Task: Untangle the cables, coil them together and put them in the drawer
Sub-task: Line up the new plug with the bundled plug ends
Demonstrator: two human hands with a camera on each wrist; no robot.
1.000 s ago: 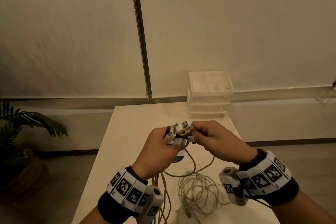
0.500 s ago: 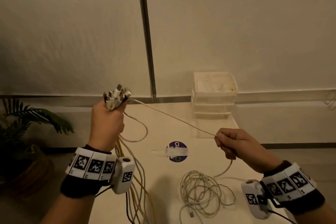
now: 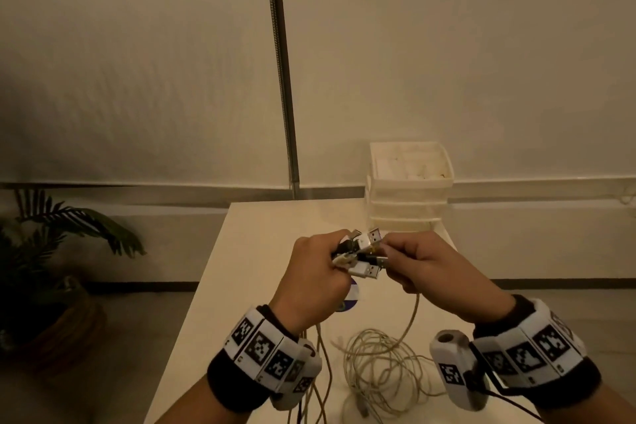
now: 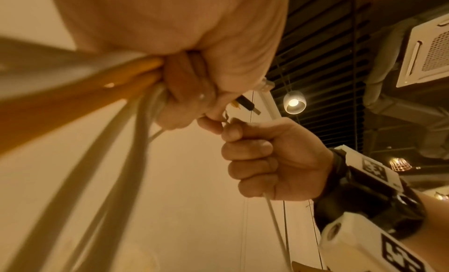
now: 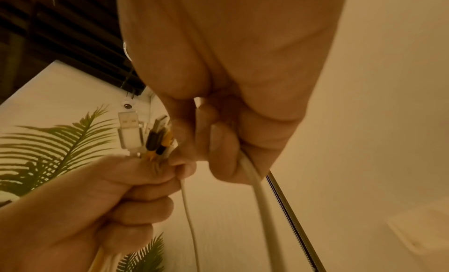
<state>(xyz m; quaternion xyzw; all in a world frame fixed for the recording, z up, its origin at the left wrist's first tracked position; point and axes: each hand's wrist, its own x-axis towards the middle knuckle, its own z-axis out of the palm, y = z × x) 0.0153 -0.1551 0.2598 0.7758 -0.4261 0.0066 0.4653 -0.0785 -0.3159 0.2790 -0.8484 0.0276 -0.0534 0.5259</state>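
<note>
The left hand is fisted round a bundle of cables, with their plugs fanned out above the fist and the cords trailing down past the wrist and below the frame, so where they end cannot be seen. The right hand is curled round one white cable right beside the plugs, knuckles touching the left hand; that cable drops to a loose tangle lying on the table. The drawers stand at the far right of the table, well apart from the hands. The cords look light and limp: they sag under their own weight, keep no shape, and will likely spring out of a coil unless pinned. The smooth jackets may slide through a slack grip, which helps when running a cord straight but means the bundle wants a firm fist. The plugs are the stiff parts and the natural handle; holding just below them keeps the ends level without bending the necks. The tangle probably should be drawn out gently, since a hard tug would tighten its loops.
</note>
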